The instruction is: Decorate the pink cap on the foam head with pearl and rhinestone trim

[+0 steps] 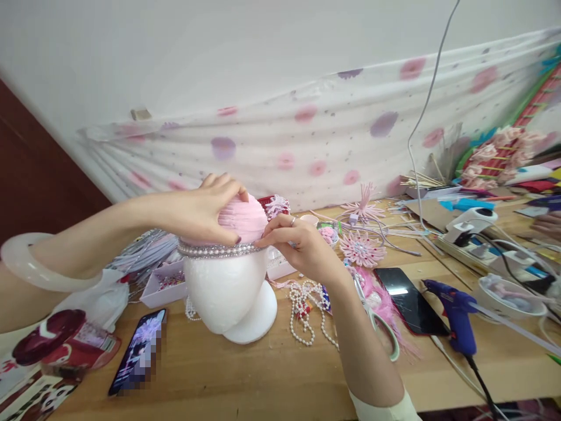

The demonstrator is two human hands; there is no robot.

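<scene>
A white foam head (225, 286) on a round base stands on the wooden table, wearing a pink pleated cap (242, 218). Around the cap's lower edge runs a band of pearls and silver beads (219, 251). My left hand (214, 207) is spread over the cap, its thumb resting just above the band and its fingers over the top. At the band's right end, the thumb and forefinger of my right hand (298, 240) are pinched together on the band's edge. The fingertips partly cover that spot.
On the left are a phone (138, 351), a dark red lidded jar (65, 345) and a bead box (164, 283). To the right lie pearl strings (302, 310), scissors (381, 333), a dark tablet (411, 301), a blue glue gun (458, 316) and a power strip (486, 251). Another person's hand (547, 225) shows far right.
</scene>
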